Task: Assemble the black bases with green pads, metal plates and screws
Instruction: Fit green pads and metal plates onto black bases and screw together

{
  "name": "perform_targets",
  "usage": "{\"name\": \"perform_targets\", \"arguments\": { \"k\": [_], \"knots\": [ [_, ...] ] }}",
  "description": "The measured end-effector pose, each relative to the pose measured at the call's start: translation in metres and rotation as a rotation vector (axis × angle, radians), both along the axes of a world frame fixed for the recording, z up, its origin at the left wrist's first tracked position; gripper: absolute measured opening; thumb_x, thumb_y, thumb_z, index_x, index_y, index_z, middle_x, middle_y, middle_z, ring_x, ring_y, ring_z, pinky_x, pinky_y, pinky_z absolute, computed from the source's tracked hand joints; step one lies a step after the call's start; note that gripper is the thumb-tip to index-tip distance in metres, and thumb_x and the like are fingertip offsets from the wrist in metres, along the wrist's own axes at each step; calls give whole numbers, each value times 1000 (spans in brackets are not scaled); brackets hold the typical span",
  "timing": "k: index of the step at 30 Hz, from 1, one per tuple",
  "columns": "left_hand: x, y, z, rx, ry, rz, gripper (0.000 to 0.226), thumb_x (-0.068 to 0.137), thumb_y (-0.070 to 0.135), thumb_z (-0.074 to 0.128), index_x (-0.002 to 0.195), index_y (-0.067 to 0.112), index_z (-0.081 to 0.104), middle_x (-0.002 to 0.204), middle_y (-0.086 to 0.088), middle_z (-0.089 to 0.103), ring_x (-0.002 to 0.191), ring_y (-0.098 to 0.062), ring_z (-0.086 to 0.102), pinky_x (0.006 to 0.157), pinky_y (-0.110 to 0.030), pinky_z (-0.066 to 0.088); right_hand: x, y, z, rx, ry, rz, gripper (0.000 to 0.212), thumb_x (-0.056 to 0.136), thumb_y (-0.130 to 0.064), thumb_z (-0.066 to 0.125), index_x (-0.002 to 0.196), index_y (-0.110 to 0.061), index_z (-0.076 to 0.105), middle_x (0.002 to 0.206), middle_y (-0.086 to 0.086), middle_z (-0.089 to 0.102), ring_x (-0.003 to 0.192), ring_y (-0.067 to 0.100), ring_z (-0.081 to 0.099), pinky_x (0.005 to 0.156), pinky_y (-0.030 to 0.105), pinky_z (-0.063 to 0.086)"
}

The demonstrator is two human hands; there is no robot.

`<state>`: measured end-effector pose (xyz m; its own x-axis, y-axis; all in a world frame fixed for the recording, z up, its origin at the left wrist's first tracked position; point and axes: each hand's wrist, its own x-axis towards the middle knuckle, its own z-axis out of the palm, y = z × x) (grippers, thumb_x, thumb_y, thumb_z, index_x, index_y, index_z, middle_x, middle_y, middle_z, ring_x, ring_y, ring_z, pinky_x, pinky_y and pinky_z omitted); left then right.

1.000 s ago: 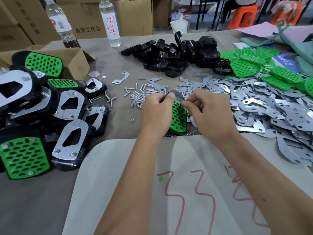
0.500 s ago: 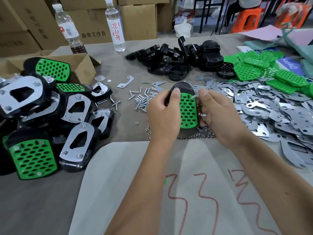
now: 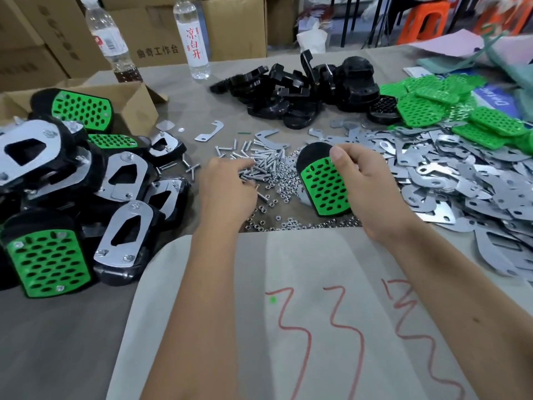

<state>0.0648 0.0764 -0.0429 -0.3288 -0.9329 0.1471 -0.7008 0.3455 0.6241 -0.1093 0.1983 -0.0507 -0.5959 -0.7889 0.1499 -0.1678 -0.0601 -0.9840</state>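
Item: my right hand (image 3: 364,180) grips base (image 3: 315,153) with pad (image 3: 327,186); left hand (image 3: 227,186), loose-fingered, touches screws (image 3: 259,163) just left.

Cardboard boxes (image 3: 233,27) are standing behind the grey table (image 3: 57,342); orange stools (image 3: 427,20) are sitting beyond, under even light.

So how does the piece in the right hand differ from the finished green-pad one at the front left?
The held piece is gripped by the right hand and tilted above the nuts; the finished piece rests in the pile. The finished piece shows screw heads at its pad corners; I see none on the held piece. Both are perforated green pads on black bases.
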Motion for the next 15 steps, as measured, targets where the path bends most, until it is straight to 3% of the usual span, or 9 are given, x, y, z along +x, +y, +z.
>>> {"name": "perform_targets", "arguments": {
  "k": [3,6,8,12,15],
  "knots": [
    [1,1,4,38,52,-6,35,84,22,84,117,32,77,120,-10,65,110,-26,63,102,-37,50,0,-1,-1,42,76,-130,18,106,-28,54,114,-22,69,95,-11,72,91,13,71,80,45,62],
    [0,3,5,92,77,19,25,77,22,91,97,31,78,98,0,69,95,-22,69,93,-39,56,0,-2,1,67,123,-149,18,106,-28,56,114,-20,70,98,-7,72,95,19,71,87,52,60],
    [-1,4,5,97,78,24,21,77,21,92,89,26,76,91,1,71,88,-22,70,88,-40,58,2,-2,3,73,178,-173,16,105,-28,59,114,-21,71,98,-10,71,94,14,70,89,48,60],
    [0,6,5,49,72,42,24,73,24,95,69,25,71,66,12,64,63,-4,61,63,-23,48,5,2,2,119,405,-298,25,102,-32,64,122,-18,68,109,-4,65,96,8,62,95,34,53],
    [-2,10,6,104,213,80,22,76,22,93,68,24,72,58,12,67,60,-7,67,67,-26,56,7,5,5,38,588,-390,25,98,-27,68,120,-14,69,113,1,60,106,17,58,98,39,49]
  ]
}}
